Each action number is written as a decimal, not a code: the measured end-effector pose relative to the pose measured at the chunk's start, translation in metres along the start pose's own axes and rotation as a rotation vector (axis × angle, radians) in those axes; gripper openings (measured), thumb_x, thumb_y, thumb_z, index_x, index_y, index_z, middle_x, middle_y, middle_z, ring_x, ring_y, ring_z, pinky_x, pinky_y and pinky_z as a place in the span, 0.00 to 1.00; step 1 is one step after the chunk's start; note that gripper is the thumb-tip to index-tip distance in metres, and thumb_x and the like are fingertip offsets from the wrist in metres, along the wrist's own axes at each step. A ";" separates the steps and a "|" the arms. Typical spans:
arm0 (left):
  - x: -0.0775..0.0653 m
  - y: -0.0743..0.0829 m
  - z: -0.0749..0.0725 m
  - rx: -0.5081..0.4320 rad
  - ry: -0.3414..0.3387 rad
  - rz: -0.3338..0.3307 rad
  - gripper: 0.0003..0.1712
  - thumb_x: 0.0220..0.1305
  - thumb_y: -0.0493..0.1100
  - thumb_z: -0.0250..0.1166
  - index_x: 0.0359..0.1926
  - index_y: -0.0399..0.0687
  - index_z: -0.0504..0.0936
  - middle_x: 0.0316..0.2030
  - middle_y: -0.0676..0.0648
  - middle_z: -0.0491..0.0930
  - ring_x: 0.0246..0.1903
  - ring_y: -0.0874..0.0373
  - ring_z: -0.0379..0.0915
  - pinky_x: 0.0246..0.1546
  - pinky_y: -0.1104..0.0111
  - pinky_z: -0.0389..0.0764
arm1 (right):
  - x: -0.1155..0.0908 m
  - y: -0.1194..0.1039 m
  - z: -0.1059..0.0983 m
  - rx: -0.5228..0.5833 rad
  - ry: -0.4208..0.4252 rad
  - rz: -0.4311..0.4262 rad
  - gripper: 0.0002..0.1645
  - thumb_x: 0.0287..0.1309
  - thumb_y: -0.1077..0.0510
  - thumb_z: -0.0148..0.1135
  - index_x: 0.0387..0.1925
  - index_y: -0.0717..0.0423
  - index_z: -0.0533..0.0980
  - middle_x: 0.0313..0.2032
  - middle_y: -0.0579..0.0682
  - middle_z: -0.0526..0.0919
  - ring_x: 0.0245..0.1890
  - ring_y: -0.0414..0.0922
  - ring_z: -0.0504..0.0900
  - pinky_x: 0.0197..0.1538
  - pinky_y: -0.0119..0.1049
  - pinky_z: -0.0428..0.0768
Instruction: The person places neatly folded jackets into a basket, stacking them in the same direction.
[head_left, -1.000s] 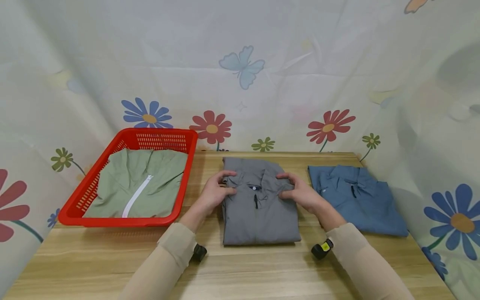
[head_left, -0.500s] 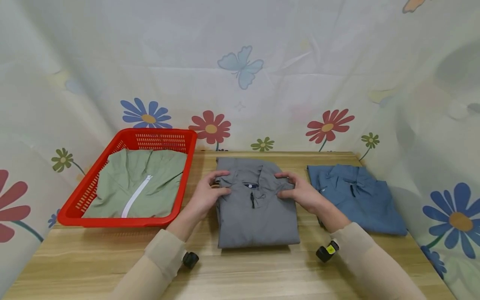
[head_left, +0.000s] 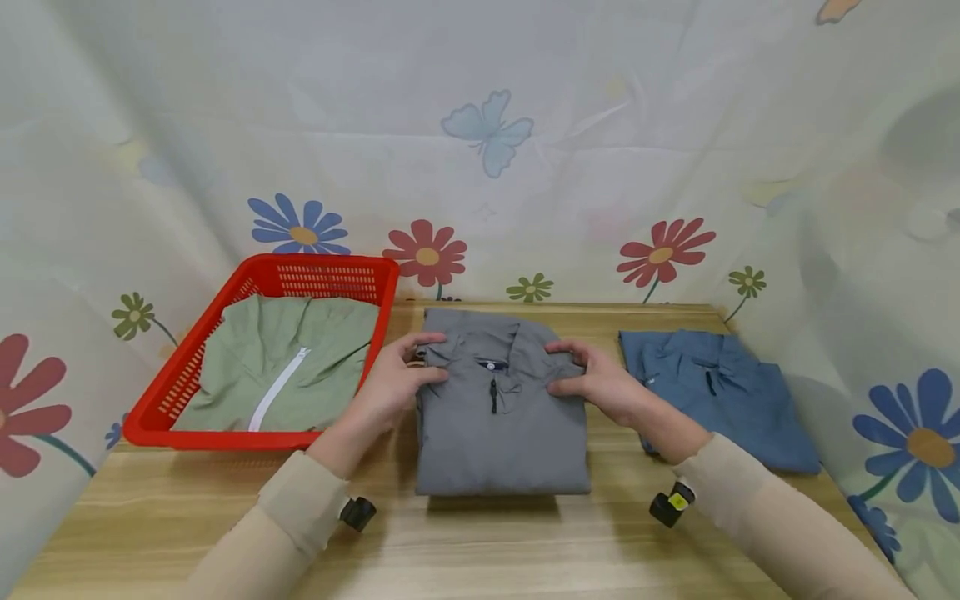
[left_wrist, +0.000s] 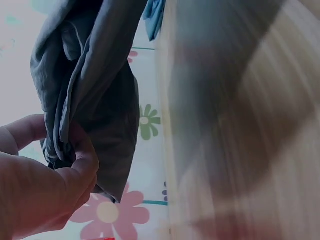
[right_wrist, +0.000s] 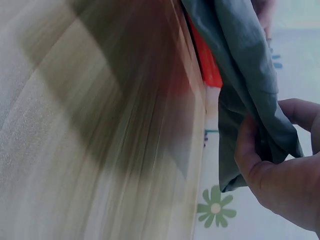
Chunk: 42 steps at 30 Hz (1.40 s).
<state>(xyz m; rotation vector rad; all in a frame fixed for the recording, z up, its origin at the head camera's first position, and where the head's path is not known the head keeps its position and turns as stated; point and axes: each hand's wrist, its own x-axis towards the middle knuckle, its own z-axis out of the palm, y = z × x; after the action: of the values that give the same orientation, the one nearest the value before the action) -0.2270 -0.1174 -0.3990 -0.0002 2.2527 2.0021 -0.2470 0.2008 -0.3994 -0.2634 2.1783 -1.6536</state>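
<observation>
A folded grey jacket (head_left: 502,442) with a collar and a short dark zipper pull hangs between both hands, a shadow under its front edge. My left hand (head_left: 393,379) grips its left side, thumb and fingers pinching the folded layers, as the left wrist view shows on the grey cloth (left_wrist: 107,100). On the opposite side my right hand (head_left: 603,383) pinches the edge the same way. In the right wrist view the jacket's layers (right_wrist: 245,60) are off the table, with the thumb and fingers around them.
To the left stands a red plastic basket (head_left: 142,417) with a green jacket (head_left: 247,367) with a white zipper inside. A folded blue jacket (head_left: 727,408) lies at the right on the wooden table (head_left: 480,554). A flower-printed curtain (head_left: 360,167) closes off the back and sides.
Both hands have lifted the grey jacket off the table and shifted it a little to the left, towards the basket. The basket and blue jacket have stayed in place.
</observation>
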 end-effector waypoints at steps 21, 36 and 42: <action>-0.021 0.028 -0.038 0.042 -0.066 -0.033 0.34 0.66 0.35 0.69 0.72 0.47 0.72 0.67 0.39 0.65 0.61 0.44 0.62 0.55 0.61 0.74 | -0.012 -0.036 0.020 0.095 -0.025 -0.020 0.38 0.64 0.67 0.68 0.72 0.56 0.66 0.79 0.60 0.47 0.62 0.59 0.72 0.54 0.49 0.80; -0.022 0.047 -0.072 0.003 -0.087 -0.004 0.37 0.70 0.36 0.67 0.76 0.46 0.66 0.69 0.36 0.61 0.61 0.44 0.63 0.50 0.69 0.80 | 0.004 -0.061 0.041 0.172 -0.017 -0.077 0.37 0.63 0.68 0.68 0.71 0.54 0.68 0.78 0.54 0.52 0.66 0.57 0.69 0.59 0.51 0.77; -0.022 0.052 -0.087 0.022 -0.068 0.011 0.36 0.70 0.38 0.68 0.75 0.45 0.67 0.68 0.38 0.62 0.59 0.47 0.64 0.50 0.70 0.80 | 0.014 -0.069 0.051 0.174 -0.010 -0.091 0.36 0.62 0.69 0.69 0.69 0.55 0.70 0.79 0.52 0.49 0.69 0.54 0.65 0.61 0.53 0.75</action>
<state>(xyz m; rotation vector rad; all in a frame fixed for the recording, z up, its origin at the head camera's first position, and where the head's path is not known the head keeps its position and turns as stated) -0.2179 -0.1991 -0.3356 0.0813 2.2375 1.9525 -0.2438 0.1305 -0.3476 -0.3248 2.0266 -1.8739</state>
